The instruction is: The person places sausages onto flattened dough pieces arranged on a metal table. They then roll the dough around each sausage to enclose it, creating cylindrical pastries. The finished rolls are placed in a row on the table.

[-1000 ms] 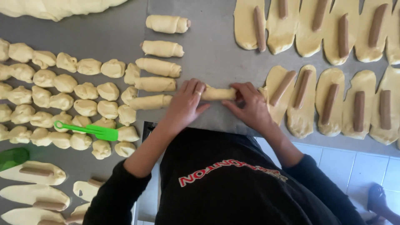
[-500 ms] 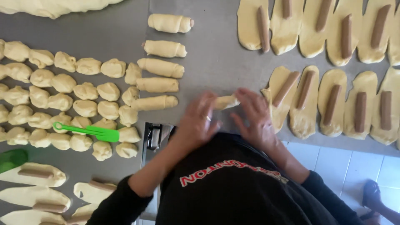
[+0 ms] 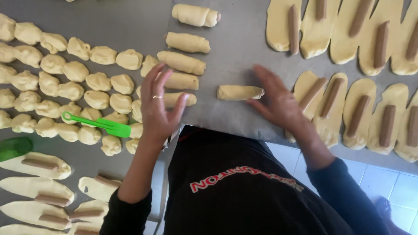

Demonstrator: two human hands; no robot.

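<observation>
With both hands spread and empty, the left hand (image 3: 159, 106) and right hand (image 3: 278, 102) flank the rolled dough piece (image 3: 240, 92), which is best lifted gently and laid below the column of finished rolls (image 3: 183, 63) on the table (image 3: 235, 39).

We lose the green tool (image 3: 12, 148) at the left edge (kind unclear), and the left hand (image 3: 159, 106) covers some rolls.

A short, pale yellow roll of raw dough (image 3: 240, 92), wrapped into a stubby cylinder, is lying on its side on the grey metal surface (image 3: 235, 48). It is resting crosswise, its long axis running left to right, with a slightly tapered right end. It is sitting free, apart from the column of similar rolls to its left.
</observation>
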